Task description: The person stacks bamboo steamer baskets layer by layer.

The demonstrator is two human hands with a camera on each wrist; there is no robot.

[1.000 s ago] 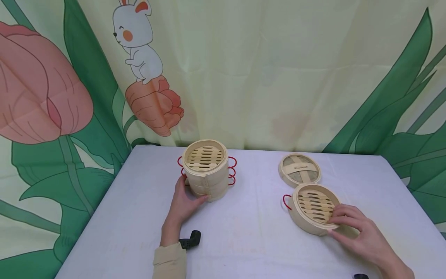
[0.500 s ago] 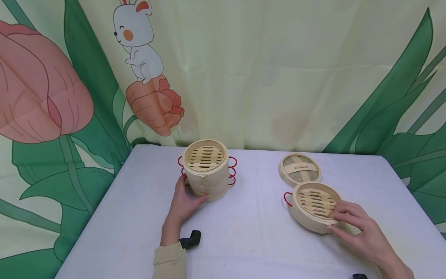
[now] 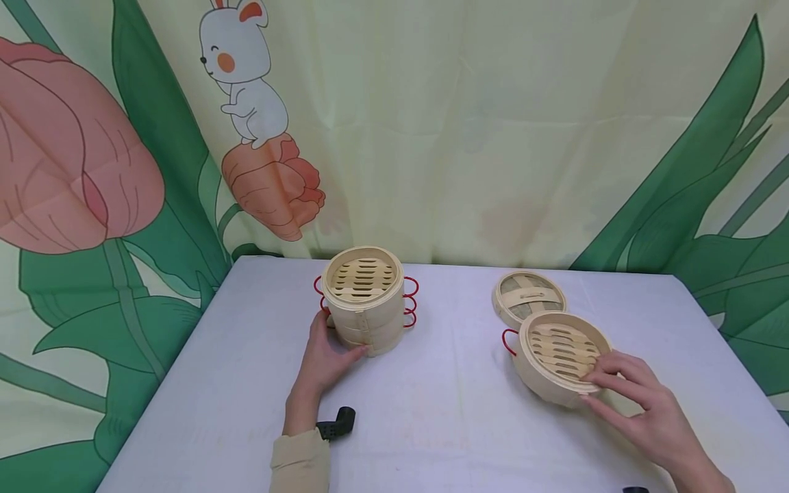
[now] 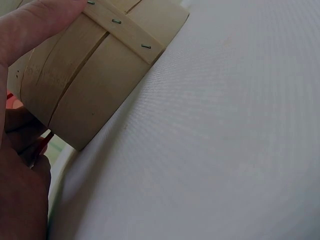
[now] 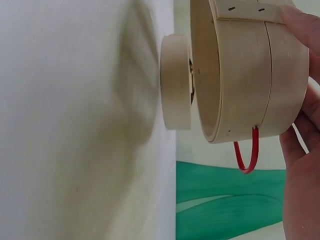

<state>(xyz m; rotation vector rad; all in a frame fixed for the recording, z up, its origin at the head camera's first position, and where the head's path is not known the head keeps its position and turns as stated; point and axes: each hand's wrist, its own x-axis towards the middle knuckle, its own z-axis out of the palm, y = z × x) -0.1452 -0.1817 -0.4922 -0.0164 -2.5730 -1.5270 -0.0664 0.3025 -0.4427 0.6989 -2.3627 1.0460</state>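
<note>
A stack of bamboo steamer baskets (image 3: 382, 329) with red side handles stands at the table's left-centre. My left hand (image 3: 325, 363) holds its lower left side, thumb across the front; in the left wrist view the thumb lies on the wooden wall (image 4: 95, 85). On the right, my right hand (image 3: 647, 411) pinches the near-right rim of a single bamboo steamer basket (image 3: 545, 380) with a slatted base and a red handle. The right wrist view shows this basket (image 5: 245, 80) tilted and raised off the table. Its far handle side is partly hidden.
A round bamboo lid (image 3: 530, 296) with a woven cross strap lies behind the raised basket, partly covered by it in the head view. White cloth covers the table (image 3: 444, 411). A printed curtain (image 3: 468, 137) hangs along the back edge.
The right hand has lifted and tilted the single basket, moving it slightly up and away, so it covers more of the lid. The left hand and the stack have stayed in place.
</note>
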